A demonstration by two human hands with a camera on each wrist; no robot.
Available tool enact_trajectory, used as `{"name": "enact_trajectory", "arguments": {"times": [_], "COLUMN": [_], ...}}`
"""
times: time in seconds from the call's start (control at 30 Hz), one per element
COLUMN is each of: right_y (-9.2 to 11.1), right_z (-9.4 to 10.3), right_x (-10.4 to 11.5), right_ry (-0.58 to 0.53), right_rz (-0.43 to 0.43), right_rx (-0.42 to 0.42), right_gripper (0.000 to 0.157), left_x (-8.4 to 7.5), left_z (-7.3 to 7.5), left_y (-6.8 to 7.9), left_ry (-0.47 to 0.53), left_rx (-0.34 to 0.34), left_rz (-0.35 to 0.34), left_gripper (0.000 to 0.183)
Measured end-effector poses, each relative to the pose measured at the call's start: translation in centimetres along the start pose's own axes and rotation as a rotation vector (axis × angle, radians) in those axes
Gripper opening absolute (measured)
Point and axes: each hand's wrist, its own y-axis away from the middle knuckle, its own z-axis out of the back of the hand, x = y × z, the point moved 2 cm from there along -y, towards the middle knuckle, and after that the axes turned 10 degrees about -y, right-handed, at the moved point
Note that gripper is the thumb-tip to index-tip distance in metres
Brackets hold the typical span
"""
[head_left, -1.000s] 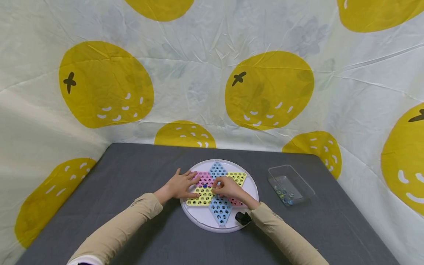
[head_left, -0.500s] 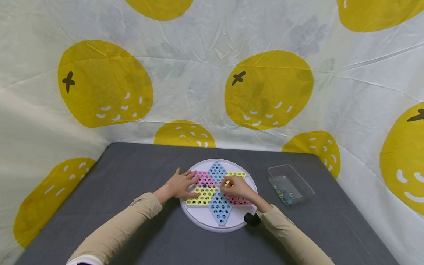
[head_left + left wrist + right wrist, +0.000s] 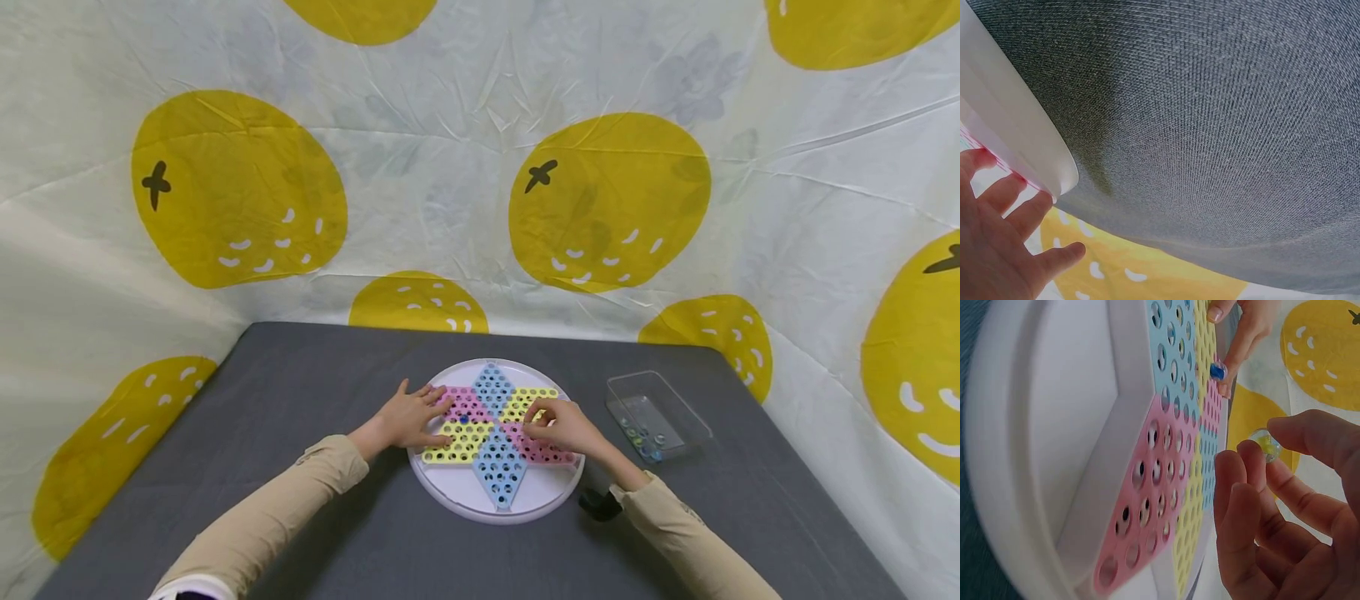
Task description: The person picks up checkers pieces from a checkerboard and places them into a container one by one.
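Note:
A round white Chinese checkers board (image 3: 457, 487) carries a star of pink, yellow and blue sections full of holes. My left hand (image 3: 410, 419) lies with spread fingers over its left side, fingertips on the pink and yellow sections. One blue marble (image 3: 1217, 370) sits on the board close to those fingers. Over the right part of the star, my right hand (image 3: 564, 425) pinches a clear marble (image 3: 1266, 445) with a yellow core between thumb and fingertips. In the right wrist view this marble is raised off the board's surface.
To the right of the board stands a clear plastic box (image 3: 663, 408), with several marbles (image 3: 643, 442) gathered in its near left part. A dark grey cloth (image 3: 337, 367) covers the table. Behind it hangs a white curtain (image 3: 427, 192) with yellow fruit prints.
My right hand has moved right from the middle of the star, uncovering the centre and part of the pink section. My left hand and the blue marble have stayed put.

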Motion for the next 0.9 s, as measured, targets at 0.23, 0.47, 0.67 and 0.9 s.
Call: {"name": "enact_trajectory", "arguments": {"times": [0.23, 0.47, 0.67, 0.9], "right_y": [0.9, 1.5, 2.3, 3.3], "right_z": [1.3, 2.2, 2.9, 4.2], "right_x": [-0.8, -1.3, -1.3, -1.6], "right_ry": [-0.003, -0.031, -0.010, -0.019], "right_rz": [-0.023, -0.033, -0.074, -0.099], "right_rx": [-0.004, 0.001, -0.021, -0.038], "right_gripper": [0.012, 0.013, 0.011, 0.012], "left_x": [0.0, 0.0, -0.1, -0.1], "left_z": [0.3, 0.0, 0.1, -0.1], "left_y": [0.1, 0.0, 0.0, -0.2], "left_ry": [0.016, 0.021, 0.026, 0.010], "left_rx": [0.005, 0.017, 0.025, 0.041], "left_rz": [-0.005, 0.000, -0.001, 0.011], "left_gripper": [0.074, 0.074, 0.074, 0.075]}}
